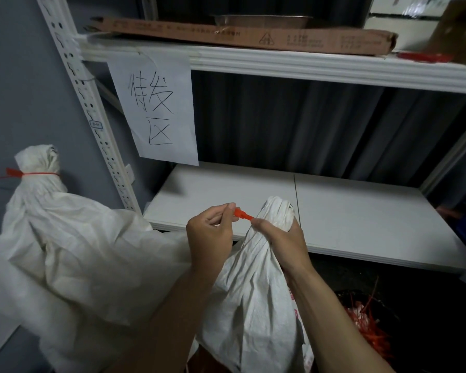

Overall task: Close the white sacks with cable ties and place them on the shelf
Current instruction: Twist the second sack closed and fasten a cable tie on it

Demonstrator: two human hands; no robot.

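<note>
A white woven sack [253, 297] stands in front of me with its neck bunched upward. My right hand [283, 240] grips that gathered neck. My left hand [210, 232] pinches the end of a red cable tie [243, 214] that runs to the sack's neck. A second white sack [65, 238] leans at the left, its neck cinched by a red cable tie [35, 173]. The white shelf board [347, 219] lies just behind my hands, bare.
A handwritten paper sign [159, 109] hangs from the upper shelf beam [307, 65]. A flat cardboard box [240, 36] lies on the upper shelf. A dark bin with several red cable ties [371, 327] sits at the lower right. The perforated shelf post [92, 109] rises on the left.
</note>
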